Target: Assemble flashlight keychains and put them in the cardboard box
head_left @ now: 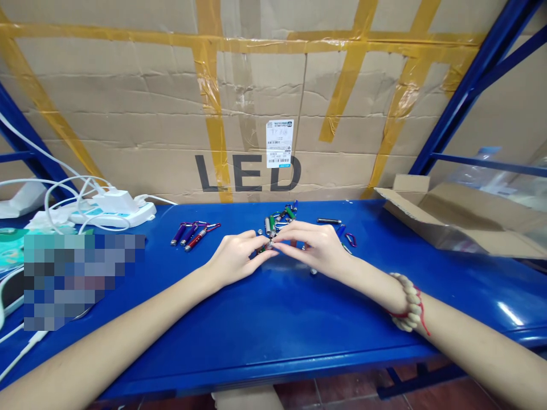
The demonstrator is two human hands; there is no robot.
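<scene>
Over the blue table, my left hand point(238, 255) and my right hand point(318, 246) meet at the fingertips. Both pinch a small silvery metal piece point(269, 245), mostly hidden by the fingers; its exact kind does not show. Just behind the fingertips lie small flashlight-like tubes, among them a green tube point(272, 223) and a grey tube point(267, 225). Left of my left hand, several finished-looking keychain flashlights point(195, 240) in blue and red lie with carabiner clips. A small silvery part point(313, 271) rests under my right hand.
A black tube point(329, 221) and a loose carabiner point(351, 240) lie on the blue table point(205, 336) at right. An open cardboard box point(461, 219) stands far right, a white power strip point(115, 212) with cables at left. A large carton point(162, 114) walls the back.
</scene>
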